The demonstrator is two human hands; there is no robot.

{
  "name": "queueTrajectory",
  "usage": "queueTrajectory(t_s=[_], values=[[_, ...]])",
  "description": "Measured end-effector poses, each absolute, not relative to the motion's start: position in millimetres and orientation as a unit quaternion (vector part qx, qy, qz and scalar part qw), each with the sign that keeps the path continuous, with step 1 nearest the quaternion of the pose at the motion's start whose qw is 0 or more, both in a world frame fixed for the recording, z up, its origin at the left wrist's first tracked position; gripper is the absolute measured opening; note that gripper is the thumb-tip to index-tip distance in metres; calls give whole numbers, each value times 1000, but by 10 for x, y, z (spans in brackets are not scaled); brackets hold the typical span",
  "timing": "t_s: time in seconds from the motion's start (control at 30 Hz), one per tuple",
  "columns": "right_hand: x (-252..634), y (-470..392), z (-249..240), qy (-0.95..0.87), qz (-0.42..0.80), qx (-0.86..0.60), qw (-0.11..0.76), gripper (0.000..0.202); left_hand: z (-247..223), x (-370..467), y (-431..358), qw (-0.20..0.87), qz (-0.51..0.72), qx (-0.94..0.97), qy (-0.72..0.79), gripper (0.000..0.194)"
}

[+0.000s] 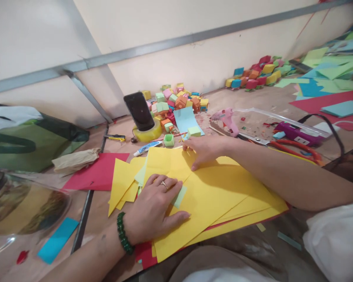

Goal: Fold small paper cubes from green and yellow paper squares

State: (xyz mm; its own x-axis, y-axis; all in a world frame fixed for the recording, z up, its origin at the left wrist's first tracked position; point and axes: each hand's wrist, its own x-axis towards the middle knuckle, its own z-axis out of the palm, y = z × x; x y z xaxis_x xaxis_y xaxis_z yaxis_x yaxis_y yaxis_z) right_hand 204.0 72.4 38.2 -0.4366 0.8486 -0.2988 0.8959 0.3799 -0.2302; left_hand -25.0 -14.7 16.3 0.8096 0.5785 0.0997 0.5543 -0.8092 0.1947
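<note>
My left hand (159, 203) lies flat on a stack of yellow paper sheets (223, 192), thumb spread, a ring on one finger. A small pale green paper piece (180, 197) shows beside its fingers. My right hand (204, 150) rests at the far edge of the same sheets, thumb apart from the bent fingers, with nothing visible held. Close beyond its fingertips stand a light green paper cube (193, 132) and an open green paper box (168, 140). Red paper (145, 252) peeks out under the yellow stack. Cut yellow pieces (122, 184) lie left of it.
A phone (139, 111) leans on a tape roll (148, 132). Behind are piled paper cubes (170, 102). A pink glue gun (228, 121), orange-handled scissors (297, 148) and a purple power strip (300, 133) lie right; a yellow cutter (116, 138) and plastic container (26, 211) left.
</note>
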Motion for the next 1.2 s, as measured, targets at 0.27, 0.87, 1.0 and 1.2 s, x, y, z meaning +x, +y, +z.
queueTrajectory(t_s=[0.27,0.87,1.0,1.2], values=[[1937,593,383,863,-184,468,-43,58,177,-251,-146,90,67,948,299,56],[2078,716,330,836,-271,478,24,73,275,-362,-145,105,48,952,285,42],[2065,652,415,842,-234,487,-6,58,277,-363,-129,105,51,951,286,38],[1825,445,422,839,-240,488,9,46,296,-343,-133,93,63,954,277,36]])
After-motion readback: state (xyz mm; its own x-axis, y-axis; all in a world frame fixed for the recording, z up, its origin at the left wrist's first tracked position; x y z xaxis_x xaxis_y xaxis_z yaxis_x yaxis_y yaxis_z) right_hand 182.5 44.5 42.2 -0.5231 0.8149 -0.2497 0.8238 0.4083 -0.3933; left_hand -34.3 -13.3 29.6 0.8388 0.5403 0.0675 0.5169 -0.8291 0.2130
